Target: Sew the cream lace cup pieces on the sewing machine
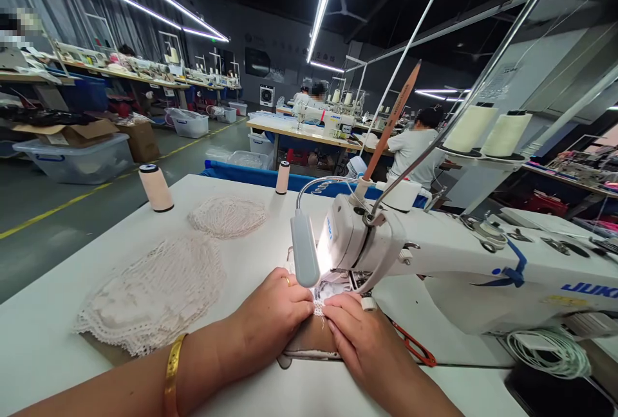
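A white sewing machine stands in front of me, its lit needle area partly hidden by a grey lamp head. Just before the needle, a piece of white lace lies on the machine bed. My left hand, with a ring on one finger, pinches the lace from the left, fingers bent. From the right, my right hand presses its thumb and fingers together on the same lace. Beside my right hand lie orange-handled thread snips. Stacked pale lace pieces rest left of my left forearm.
Another lace stack lies farther back, near two peach thread spools, one left and one behind. A pencil stands on the machine head. White cable is coiled at right. A co-worker sits beyond the machine.
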The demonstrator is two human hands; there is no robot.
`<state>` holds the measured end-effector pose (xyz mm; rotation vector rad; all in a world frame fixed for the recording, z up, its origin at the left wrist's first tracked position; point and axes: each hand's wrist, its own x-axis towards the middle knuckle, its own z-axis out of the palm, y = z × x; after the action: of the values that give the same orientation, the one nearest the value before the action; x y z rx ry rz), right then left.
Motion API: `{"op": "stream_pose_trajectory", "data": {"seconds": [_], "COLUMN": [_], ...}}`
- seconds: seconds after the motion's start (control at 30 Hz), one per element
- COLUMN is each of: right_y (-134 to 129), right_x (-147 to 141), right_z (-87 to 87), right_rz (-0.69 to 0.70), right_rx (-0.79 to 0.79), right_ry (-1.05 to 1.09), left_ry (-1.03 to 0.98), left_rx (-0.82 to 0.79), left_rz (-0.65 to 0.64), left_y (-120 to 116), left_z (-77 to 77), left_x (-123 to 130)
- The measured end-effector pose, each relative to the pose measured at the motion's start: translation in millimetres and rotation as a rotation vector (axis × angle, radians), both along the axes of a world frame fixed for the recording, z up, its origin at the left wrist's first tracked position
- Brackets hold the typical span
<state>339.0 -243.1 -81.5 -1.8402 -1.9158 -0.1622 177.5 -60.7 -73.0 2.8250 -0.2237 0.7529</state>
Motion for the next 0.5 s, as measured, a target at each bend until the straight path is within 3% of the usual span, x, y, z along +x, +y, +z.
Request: {"op": "stream_pose_trajectory", "data": {"seconds": [0.27, 0.4, 0.5], "right_y": [2.0, 2.3, 1.1], "right_x": [3.1, 4.6, 5.7], "right_z": [-4.3, -6.2, -6.5], "right_rz": [-0.075, -0.065, -0.061], "right_rx": [0.020, 0.046, 0.063], "right_ry": [-0.011, -0.012, -0.034], "left_ry": [0.052, 0.077, 0.084], "left_rx": [0.019, 0.008, 0.019], "left_rz": [0.109, 0.112, 0.198], "left_y": [0.0, 4.1, 7.6], "left_z": [7.1, 3.4, 0.8], "left_x": [4.7, 5.3, 4.9]}}
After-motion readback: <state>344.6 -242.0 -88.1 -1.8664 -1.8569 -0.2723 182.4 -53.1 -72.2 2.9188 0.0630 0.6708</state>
